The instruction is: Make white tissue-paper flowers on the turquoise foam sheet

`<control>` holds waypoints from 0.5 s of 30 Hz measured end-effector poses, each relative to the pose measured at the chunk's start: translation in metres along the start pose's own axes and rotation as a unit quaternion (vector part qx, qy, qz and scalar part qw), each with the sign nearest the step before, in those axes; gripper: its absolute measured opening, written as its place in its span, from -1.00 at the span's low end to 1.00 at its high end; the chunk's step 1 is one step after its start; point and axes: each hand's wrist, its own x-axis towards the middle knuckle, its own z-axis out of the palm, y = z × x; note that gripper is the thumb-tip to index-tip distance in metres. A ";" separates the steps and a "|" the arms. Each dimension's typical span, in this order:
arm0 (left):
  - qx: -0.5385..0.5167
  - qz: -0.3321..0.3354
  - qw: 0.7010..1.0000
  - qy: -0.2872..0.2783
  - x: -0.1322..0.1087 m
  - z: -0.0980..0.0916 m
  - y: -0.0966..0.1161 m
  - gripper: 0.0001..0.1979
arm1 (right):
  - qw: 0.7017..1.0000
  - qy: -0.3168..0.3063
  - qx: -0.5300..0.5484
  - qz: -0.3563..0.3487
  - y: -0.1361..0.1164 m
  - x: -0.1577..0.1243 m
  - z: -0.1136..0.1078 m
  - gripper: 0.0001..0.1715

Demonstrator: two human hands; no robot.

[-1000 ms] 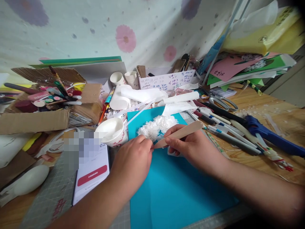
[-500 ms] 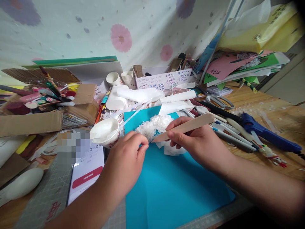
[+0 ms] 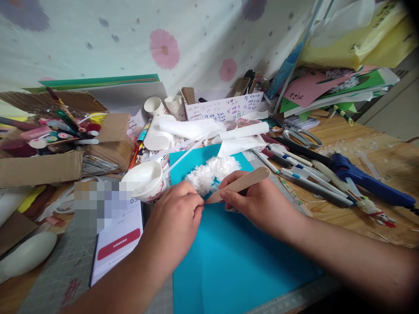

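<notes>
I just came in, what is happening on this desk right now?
A person is working with bare hands at a cluttered desk. The right hand holds a flat wooden stick, its tip pointing at the left hand, whose fingers are pinched together beside the white crumpled tissue clumps; what they pinch is hidden. Both hands are over a turquoise paper sheet. A white paper cup stands to the left, and a blue glue gun lies to the right.

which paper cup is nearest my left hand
The wide white cup with red print at its base, just beside the left hand. The other cups sit far back by the handwritten card.
</notes>
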 end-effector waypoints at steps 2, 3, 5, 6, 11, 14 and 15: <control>-0.006 -0.005 1.000 0.006 0.000 0.002 -0.001 -0.89 | 0.999 -0.002 0.033 0.016 -0.001 0.000 0.001 -0.97; -0.009 -0.009 1.000 0.010 0.000 0.003 -0.002 -0.90 | 0.998 -0.002 0.051 0.026 -0.002 0.000 0.001 -0.97; -0.015 -0.015 1.000 0.020 0.000 0.003 -0.002 -0.90 | 0.996 0.000 0.084 0.042 -0.005 0.000 0.001 -0.97; -0.017 -0.018 0.999 0.027 0.000 0.003 -0.002 -0.90 | 0.994 0.001 0.098 0.046 -0.007 0.000 0.001 -0.97; -0.026 -0.021 0.998 0.061 0.001 0.001 0.000 -0.90 | 0.990 0.006 0.133 0.039 -0.012 -0.001 -0.004 -0.91; -0.030 -0.017 0.998 0.059 0.000 0.002 -0.001 -0.90 | 0.996 0.021 0.083 0.013 -0.010 -0.003 -0.007 -0.91; -0.030 -0.014 0.998 0.053 0.000 0.003 -0.001 -0.90 | 0.998 0.028 0.054 0.004 -0.009 -0.003 -0.008 -0.92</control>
